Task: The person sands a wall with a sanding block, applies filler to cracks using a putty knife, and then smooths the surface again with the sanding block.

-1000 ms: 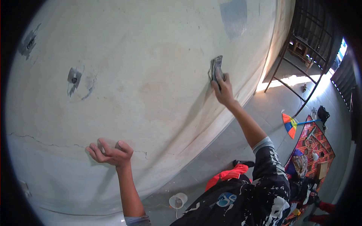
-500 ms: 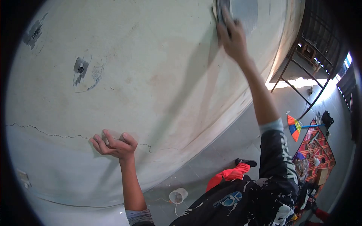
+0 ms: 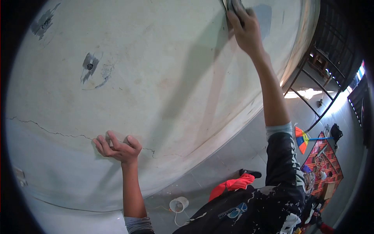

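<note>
My right hand (image 3: 247, 33) is closed around a flat, dark hand tool (image 3: 236, 6), which meets the wall (image 3: 156, 50) at the top edge of the view. Part of the tool is cut off, so its exact kind cannot be made out. Beside it is a smooth grey patch (image 3: 263, 19) on the pale wall. Lower down, my left hand (image 3: 119, 148) rests against the wall with its fingers apart and slightly bent, holding nothing. A thin crack (image 3: 58, 133) runs along the wall to that hand and continues past it.
Two grey-smeared holes, one a round fitting (image 3: 90, 66), mark the wall at left. On the tiled floor stand a white bucket (image 3: 179, 204) with a cord and a metal frame (image 3: 311, 93). A colourful broom (image 3: 301, 139) lies near a red patterned mat (image 3: 321, 167) holding tools.
My right hand with the tool has shifted slightly up and to the right across the wall, beside the grey patch. My left hand stays on the crack. The view has tilted a little.
</note>
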The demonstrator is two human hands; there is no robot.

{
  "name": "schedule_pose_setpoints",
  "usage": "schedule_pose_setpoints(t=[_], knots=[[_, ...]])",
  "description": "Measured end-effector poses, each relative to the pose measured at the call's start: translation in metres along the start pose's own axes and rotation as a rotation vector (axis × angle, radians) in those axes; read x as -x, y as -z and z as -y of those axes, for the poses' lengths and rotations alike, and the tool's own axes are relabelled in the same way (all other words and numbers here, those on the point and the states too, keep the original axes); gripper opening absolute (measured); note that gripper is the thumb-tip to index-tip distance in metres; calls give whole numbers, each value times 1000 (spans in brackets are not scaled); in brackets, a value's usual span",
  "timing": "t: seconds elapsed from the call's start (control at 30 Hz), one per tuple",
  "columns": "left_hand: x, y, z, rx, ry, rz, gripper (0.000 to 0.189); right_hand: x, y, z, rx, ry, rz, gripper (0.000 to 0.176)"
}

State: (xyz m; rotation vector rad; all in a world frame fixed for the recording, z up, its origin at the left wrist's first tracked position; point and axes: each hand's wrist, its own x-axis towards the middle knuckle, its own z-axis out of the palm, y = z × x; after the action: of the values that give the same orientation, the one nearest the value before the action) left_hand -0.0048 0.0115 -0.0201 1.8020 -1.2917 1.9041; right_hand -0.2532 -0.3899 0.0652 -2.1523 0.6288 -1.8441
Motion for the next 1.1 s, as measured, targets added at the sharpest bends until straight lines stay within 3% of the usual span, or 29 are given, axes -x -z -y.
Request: schedule_pose_setpoints(t=[0.03, 0.1, 0.17, 0.23, 0.3, 0.4, 0.47, 0.6, 0.7, 0.87, 1.0, 1.1], knots=[[2, -2, 1, 8, 8, -9, 60, -10, 4, 11, -35, -33, 30, 38], [2, -3, 1, 19, 10, -22, 61, -5, 3, 10, -69, -69, 52, 34], [1, -2, 1, 17, 8, -18, 61, 39, -18, -12, -42, 10, -36, 53], [2, -2, 1, 11, 10, -19, 61, 106, -37, -28, -51, 95, -44, 55], [2, 0, 0, 6, 10, -19, 62, 161, -37, -19, -39, -25, 57, 55], [-2, 3, 1, 1, -8, 0, 60, 154, -30, -17, 34, -113, 150, 55], [-3, 2, -1, 3, -1, 1, 60, 107, -26, -18, 37, 22, 35, 53], [1, 1, 1, 11, -12, -1, 60, 32, -7, 12, 26, -23, 37, 49], [2, -1, 1, 3, -3, -6, 60, 43, -11, 10, 52, 28, -7, 49], [0, 0, 1, 3, -11, -3, 60, 131, -26, 32, -22, -136, 174, 52], [-2, 1, 1, 7, -6, -3, 60, 107, -26, 41, -29, -212, 155, 52], [-1, 2, 1, 15, -15, 8, 60, 39, -24, 26, 20, -139, -23, 54]])
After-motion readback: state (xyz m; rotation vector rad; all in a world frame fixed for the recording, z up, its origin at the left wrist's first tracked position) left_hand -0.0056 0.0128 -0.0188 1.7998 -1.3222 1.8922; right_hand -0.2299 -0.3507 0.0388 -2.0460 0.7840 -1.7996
